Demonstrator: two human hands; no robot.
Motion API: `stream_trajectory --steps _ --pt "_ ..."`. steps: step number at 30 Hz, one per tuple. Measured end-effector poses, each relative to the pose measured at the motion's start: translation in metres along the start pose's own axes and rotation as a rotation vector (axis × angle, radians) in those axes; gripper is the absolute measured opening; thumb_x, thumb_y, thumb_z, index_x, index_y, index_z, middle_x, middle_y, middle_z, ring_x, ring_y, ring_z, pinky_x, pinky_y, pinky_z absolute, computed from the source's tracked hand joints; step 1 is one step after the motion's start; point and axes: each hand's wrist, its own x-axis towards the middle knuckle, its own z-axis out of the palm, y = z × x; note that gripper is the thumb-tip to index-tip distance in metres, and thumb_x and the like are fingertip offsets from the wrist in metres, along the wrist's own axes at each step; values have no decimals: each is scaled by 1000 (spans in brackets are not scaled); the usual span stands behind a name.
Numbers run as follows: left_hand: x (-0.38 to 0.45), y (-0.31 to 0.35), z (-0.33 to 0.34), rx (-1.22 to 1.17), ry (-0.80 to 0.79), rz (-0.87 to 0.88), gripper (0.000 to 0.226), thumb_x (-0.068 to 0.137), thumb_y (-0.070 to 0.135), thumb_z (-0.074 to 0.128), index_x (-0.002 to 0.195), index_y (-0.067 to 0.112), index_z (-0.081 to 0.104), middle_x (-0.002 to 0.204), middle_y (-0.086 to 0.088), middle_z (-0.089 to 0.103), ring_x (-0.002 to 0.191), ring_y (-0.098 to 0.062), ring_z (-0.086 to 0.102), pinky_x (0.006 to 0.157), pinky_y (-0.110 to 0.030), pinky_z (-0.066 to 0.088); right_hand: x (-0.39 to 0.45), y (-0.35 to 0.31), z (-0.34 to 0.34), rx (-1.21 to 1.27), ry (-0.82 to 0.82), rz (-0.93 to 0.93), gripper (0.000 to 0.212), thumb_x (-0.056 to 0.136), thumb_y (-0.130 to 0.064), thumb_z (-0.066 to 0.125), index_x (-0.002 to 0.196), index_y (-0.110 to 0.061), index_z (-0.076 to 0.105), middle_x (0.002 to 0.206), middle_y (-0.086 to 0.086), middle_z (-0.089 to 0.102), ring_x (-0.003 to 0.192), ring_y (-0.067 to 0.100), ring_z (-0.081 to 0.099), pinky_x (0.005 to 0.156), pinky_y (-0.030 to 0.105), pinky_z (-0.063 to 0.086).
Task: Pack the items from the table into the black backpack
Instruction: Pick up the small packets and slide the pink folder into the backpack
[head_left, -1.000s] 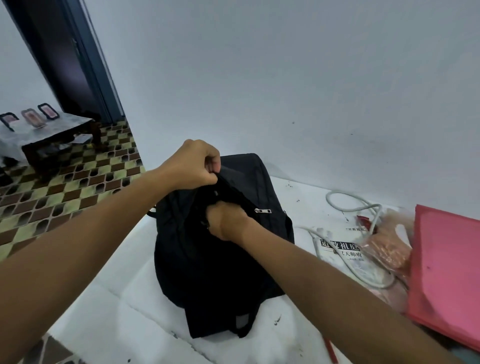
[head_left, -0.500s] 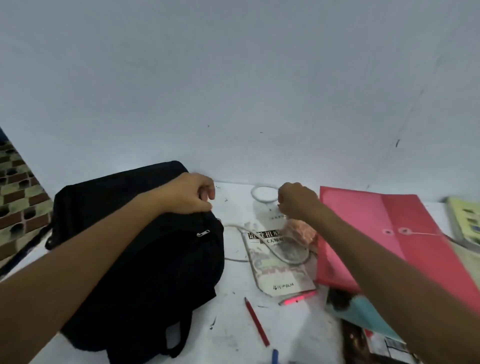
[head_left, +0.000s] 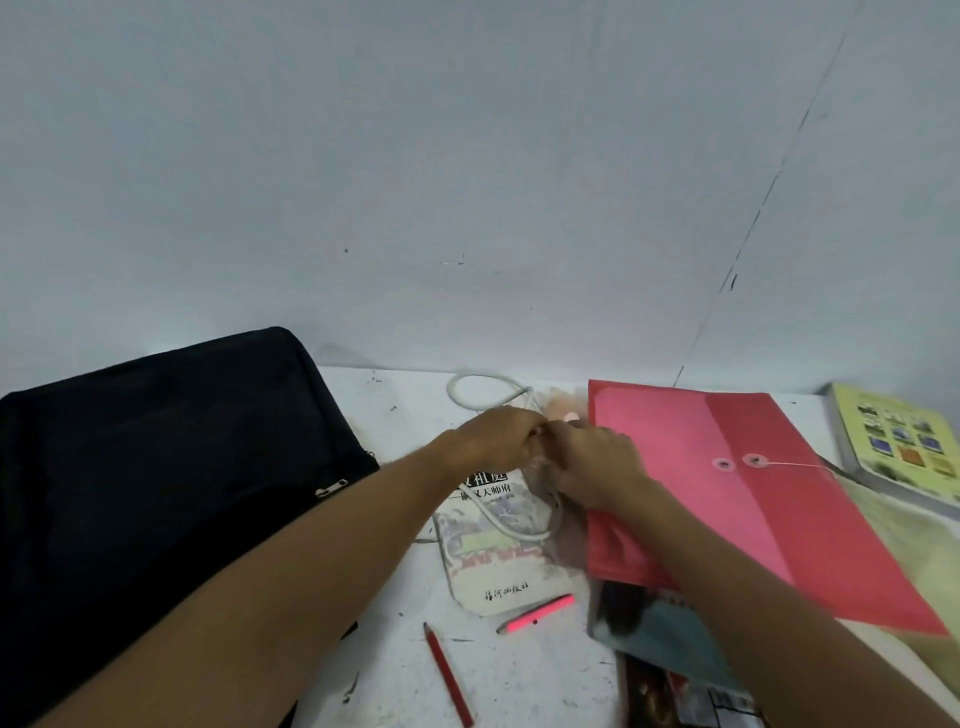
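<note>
Both hands meet over the middle of the white table (head_left: 519, 670), knuckles nearly touching. Left hand (head_left: 496, 439) is curled, fingers pinching something pale at the point where the hands join; right hand (head_left: 592, 470) is likewise curled over the same spot. What exactly each grips is hidden by the fingers; it looks like the clear bag (head_left: 558, 413) with pinkish contents, or the white cable (head_left: 478, 387) looped beside it, and I cannot tell which. The cable runs from a loop near the wall down under the hands and across the book (head_left: 493, 561), which lies flat under both wrists. Backpack (head_left: 156, 467) lies at the left of the table, apart from the hands, zipper pull visible on its right edge. Red folder (head_left: 779, 493) lies just right of the hands, overlapping other papers. Red pencil (head_left: 447, 675) and pink pen (head_left: 537, 613) lie in front of the book. A yellow book (head_left: 904, 447) sits at far right.
</note>
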Motion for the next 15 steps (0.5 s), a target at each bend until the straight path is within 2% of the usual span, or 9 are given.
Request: stream_trajectory --steps 4,7,10,12,15 --pt "1 -6 5 -15 80 -43 31 87 17 36 93 5 65 95 -13 68 91 -32 61 77 -42 49 -4 12 -1 109 110 20 34 85 -45 48 105 -18 56 99 6 64 89 30 61 66 32 42" --pt "-6 -13 3 -19 127 -68 42 81 15 35 105 10 69 108 -13 68 95 -29 62 80 -40 52 -3 19 -7 252 135 98 17 85 -34 54 90 -17 55 81 3 61 78 27 58 59 30 38" --pt "-14 -24 4 9 170 -112 34 85 4 43 107 7 69 110 -16 68 85 -30 64 76 -38 53 -3 26 -13 395 191 172 20 90 -28 57 102 -13 63 83 5 64 77 26 60 59 27 39" --pt "-19 -32 5 48 181 -156 32 85 7 46 105 10 70 109 -12 70 91 -31 65 78 -35 53 -2 30 -16 439 220 210 25 92 -28 56 110 -12 63 89 6 65 78 23 58 63 27 39" --pt "-26 -42 6 44 154 -204 29 87 10 49 104 14 72 107 -3 72 96 -24 64 81 -28 49 1 34 -18 410 185 220 27 92 -31 57 111 -12 62 88 3 60 77 19 53 63 26 36"
